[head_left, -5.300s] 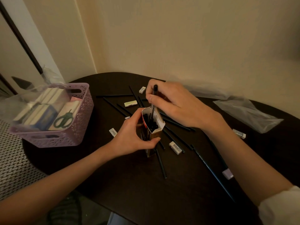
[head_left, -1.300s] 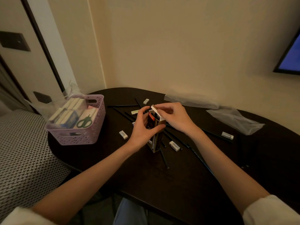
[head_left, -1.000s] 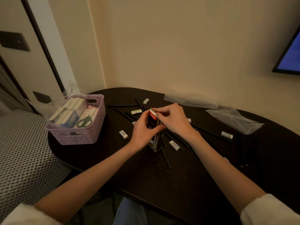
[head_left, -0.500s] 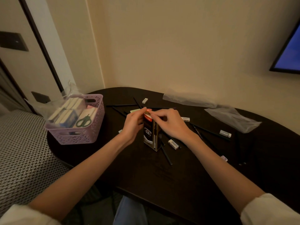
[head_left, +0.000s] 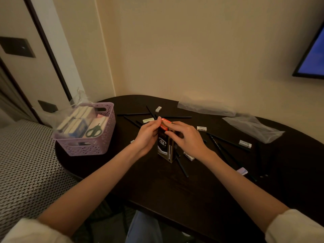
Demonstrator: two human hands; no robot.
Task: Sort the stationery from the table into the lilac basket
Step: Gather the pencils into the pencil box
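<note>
both hands — left hand (head_left: 147, 135), right hand (head_left: 186, 137) — gripping upright pen box (head_left: 164, 146)

One basket (head_left: 91, 146), one pen box (head_left: 164, 148), two bags (head_left: 252, 127), six erasers (head_left: 158, 109).

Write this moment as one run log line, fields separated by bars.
phase: closing pen box | left hand: grips box top | right hand: presses flap | lilac basket: partly filled | loose pens and erasers: on table
</note>
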